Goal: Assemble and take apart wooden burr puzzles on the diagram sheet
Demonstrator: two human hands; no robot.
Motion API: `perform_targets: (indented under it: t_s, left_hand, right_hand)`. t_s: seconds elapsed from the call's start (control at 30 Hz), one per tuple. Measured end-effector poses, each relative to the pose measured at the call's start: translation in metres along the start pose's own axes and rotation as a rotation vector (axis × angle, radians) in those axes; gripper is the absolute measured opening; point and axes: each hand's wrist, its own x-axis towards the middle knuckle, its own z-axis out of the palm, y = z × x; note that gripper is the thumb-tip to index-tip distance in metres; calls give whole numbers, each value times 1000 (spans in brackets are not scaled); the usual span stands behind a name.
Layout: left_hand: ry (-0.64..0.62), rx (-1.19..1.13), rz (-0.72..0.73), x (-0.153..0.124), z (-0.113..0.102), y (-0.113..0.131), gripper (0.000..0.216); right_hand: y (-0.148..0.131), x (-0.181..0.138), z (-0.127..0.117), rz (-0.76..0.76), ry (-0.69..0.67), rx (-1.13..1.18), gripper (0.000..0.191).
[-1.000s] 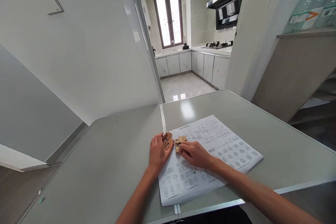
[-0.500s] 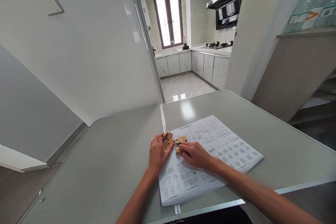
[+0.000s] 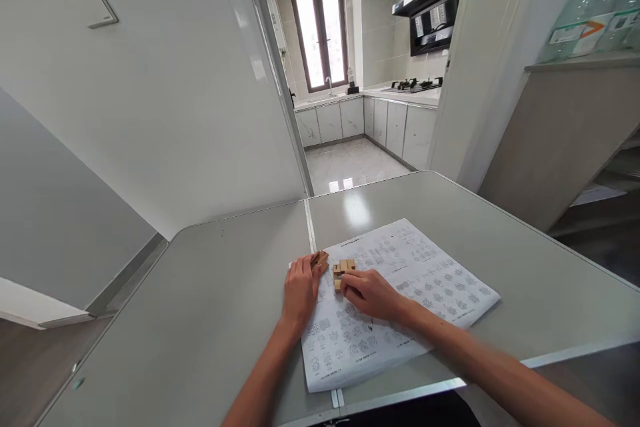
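Observation:
Several brown wooden puzzle pieces [image 3: 320, 259] are in my left hand [image 3: 301, 285], closed around them at the left edge of a printed sheet; the palm covers part of them. Just to the right, a cluster of lighter wooden puzzle pieces [image 3: 344, 265] rests on the sheet. My right hand [image 3: 371, 293] is closed at the cluster's lower right side, fingertips gripping it. Its near corner is partly hidden by those fingers. Under both hands lies the white instruction sheet [image 3: 440, 280], printed with rows of small diagrams.
The grey folding table [image 3: 225, 320] has a metal seam [image 3: 310, 227] across it. A small green object [image 3: 78, 383] lies near its left edge. Plastic bottles [image 3: 580, 20] stand on a ledge at the right. Beyond the table, a doorway opens onto a kitchen with a window [image 3: 320, 33].
My left hand has turned and drawn its fingers in, so the brown pieces are tilted and less of them shows. The right hand and the lighter cluster have stayed put.

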Motion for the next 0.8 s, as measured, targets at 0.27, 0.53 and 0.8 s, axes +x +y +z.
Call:
perform_targets:
  t_s: [0.27, 0.53, 0.8]
  left_hand:
    - [5, 108, -6, 0, 2, -2, 48]
    - [-36, 125, -51, 0, 3, -3, 51]
    - [-53, 51, -53, 1, -3, -1, 42]
  right_hand:
    - [-1, 1, -2, 6, -19, -5, 20]
    - [-2, 2, -3, 14, -20, 1, 21]
    - [-1, 2, -2, 9, 3, 21, 21]
